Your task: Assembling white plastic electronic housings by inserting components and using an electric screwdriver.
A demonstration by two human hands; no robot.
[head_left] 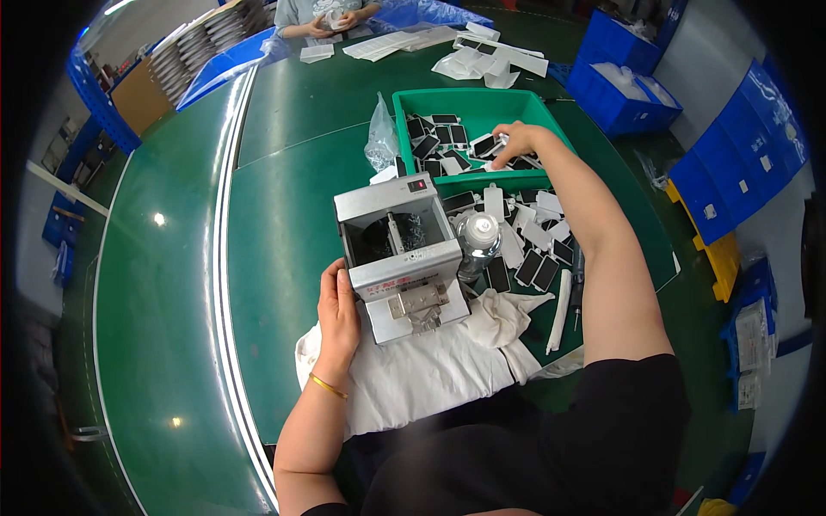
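A grey metal box-shaped machine, apparently a screw feeder (397,273), stands on a white cloth (422,391) in front of me. My left hand (338,314) rests against its left side, fingers stretched along the casing. Farther off to the right, my right hand (519,144) reaches into a green bin (482,96). Its fingers are bent in a pinch at a small pale piece among the parts, mostly hidden by the fingers. Several flat black-and-white rectangular parts (443,135) lie in the bin. More such parts (529,268) are heaped between the bin and my right forearm.
Right of the machine stands a clear bottle with a white cap (480,236), near a crumpled cloth (499,318). A slim dark screwdriver-like tool (577,288) lies beside a white roll (559,314). Across the green table another person (331,17) handles something white near scattered papers (400,41).
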